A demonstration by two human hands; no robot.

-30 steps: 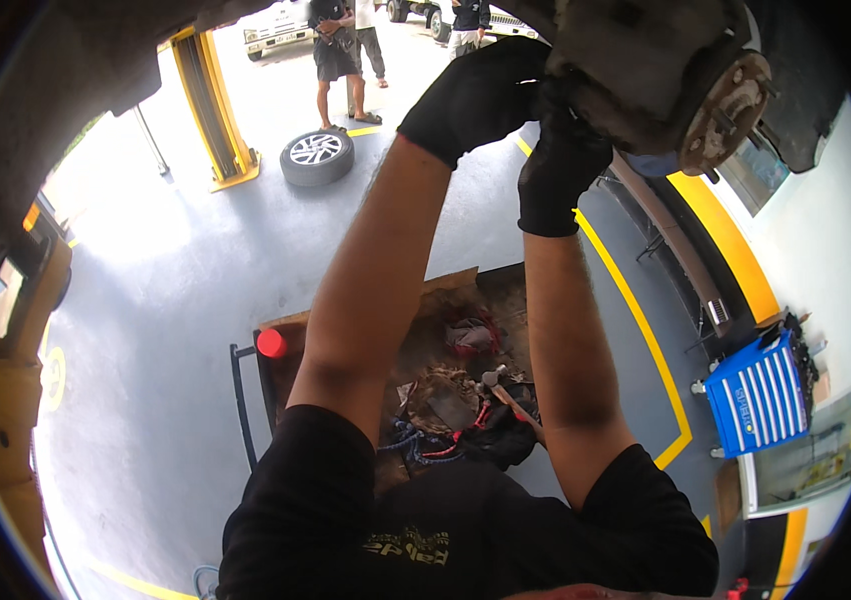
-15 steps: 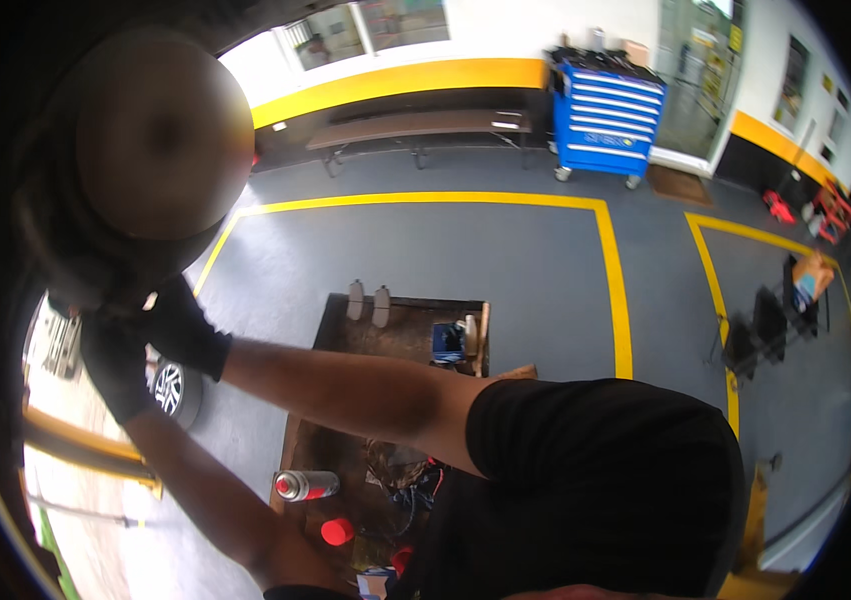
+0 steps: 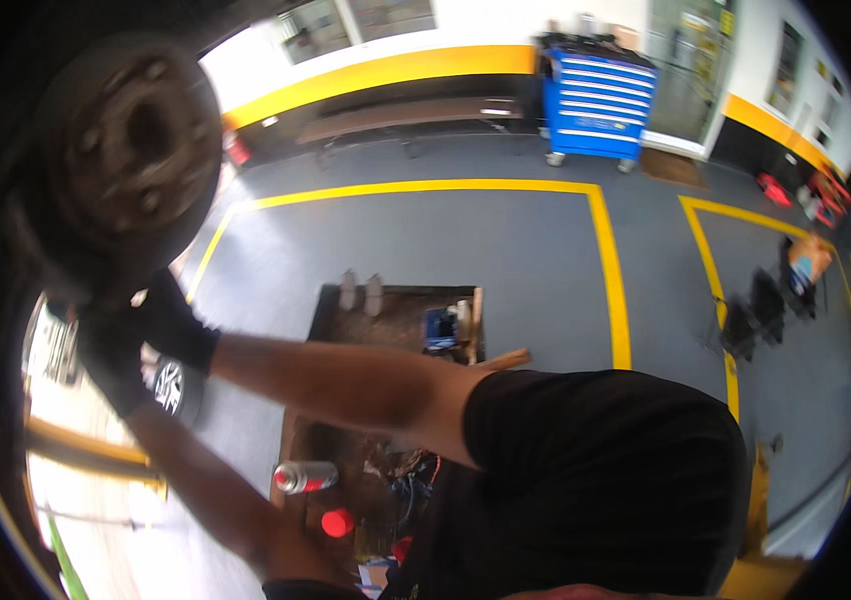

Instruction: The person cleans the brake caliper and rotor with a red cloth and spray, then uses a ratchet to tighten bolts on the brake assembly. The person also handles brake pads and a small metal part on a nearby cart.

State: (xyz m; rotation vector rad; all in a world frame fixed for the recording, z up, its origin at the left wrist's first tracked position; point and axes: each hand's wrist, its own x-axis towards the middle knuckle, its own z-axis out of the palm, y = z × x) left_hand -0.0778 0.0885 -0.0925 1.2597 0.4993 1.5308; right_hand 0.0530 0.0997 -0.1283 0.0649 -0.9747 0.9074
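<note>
A brown, rusty brake disc with a wheel hub [image 3: 150, 135] fills the upper left, its centre bore and bolt holes showing. Just beneath it, both my arms reach up and left in black gloves. My left hand [image 3: 113, 360] is at the dark parts under the disc. Close beside it, my right hand [image 3: 170, 325] overlaps that same dark area. The fingers of both are lost in shadow, so what they touch or hold is hidden.
Below my arms, a dark workbench [image 3: 400, 300] carries two grey flat pads [image 3: 374, 295], a blue box [image 3: 439, 328], a spray can [image 3: 305, 477] and a red cap [image 3: 337, 522]. A blue tool cabinet [image 3: 600, 105] stands by the far wall; a wheel [image 3: 169, 388] lies left.
The disc's face was a smooth blur; now its bolt holes and bore are distinct. The view has shifted slightly. Both hands stay beneath the disc.
</note>
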